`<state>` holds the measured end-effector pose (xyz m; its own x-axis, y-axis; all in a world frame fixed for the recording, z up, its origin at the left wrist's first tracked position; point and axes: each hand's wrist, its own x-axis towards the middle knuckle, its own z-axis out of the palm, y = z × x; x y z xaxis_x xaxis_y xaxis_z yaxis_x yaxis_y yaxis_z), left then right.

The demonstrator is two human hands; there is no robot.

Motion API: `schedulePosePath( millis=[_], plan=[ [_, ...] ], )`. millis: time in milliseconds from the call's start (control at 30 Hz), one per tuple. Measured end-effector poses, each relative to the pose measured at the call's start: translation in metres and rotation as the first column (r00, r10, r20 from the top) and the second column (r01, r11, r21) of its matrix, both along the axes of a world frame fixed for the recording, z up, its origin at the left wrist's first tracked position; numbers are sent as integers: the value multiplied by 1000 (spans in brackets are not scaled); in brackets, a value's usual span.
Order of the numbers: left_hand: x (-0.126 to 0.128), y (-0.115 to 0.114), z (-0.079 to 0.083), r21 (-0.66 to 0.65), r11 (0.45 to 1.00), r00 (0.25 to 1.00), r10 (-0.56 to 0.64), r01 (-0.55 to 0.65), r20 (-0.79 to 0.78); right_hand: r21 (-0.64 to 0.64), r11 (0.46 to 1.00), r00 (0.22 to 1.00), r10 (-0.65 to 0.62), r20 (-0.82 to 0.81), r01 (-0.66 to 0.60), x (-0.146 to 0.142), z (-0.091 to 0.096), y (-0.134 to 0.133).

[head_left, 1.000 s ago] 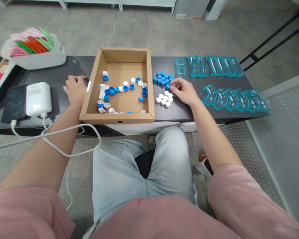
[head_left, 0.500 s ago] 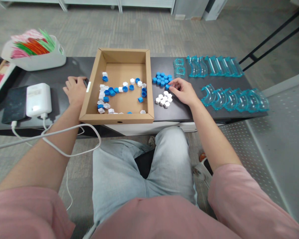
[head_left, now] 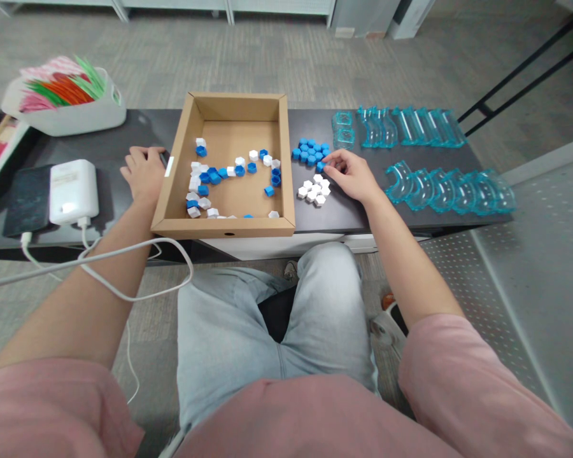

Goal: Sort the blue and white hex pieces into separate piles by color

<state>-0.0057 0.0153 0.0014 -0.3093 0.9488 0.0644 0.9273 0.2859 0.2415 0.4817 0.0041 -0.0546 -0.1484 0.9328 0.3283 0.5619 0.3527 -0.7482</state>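
My right hand [head_left: 351,175] rests on the dark table [head_left: 124,143], its fingertips pinched on a blue hexagon piece [head_left: 320,166] at the lower edge of a cluster of blue hexagon pieces [head_left: 310,151]. Just below lies a cluster of white hexagon pieces [head_left: 314,189]. A cardboard box [head_left: 181,162] in the middle holds several loose blue and white hexagon pieces [head_left: 219,175]. My left hand [head_left: 143,170] lies curled against the box's left wall, next to a small white label; nothing shows in it.
Rows of clear turquoise curved pieces [head_left: 410,127] [head_left: 449,189] fill the table's right side. A white charger block [head_left: 74,191] with a cable, a dark phone [head_left: 23,200] and a white tub of coloured strips [head_left: 64,98] sit at the left.
My right hand has slid the blue piece slightly up and left against the blue cluster. The left hand has stayed put.
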Motion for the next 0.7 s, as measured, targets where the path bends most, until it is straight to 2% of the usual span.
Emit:
schedulePosePath(
  millis=[700],
  plan=[
    [-7,5,-8,38,999,1000,-8,7,12,9,1000,1000,-4,9,4,-2,3,-1]
  ],
)
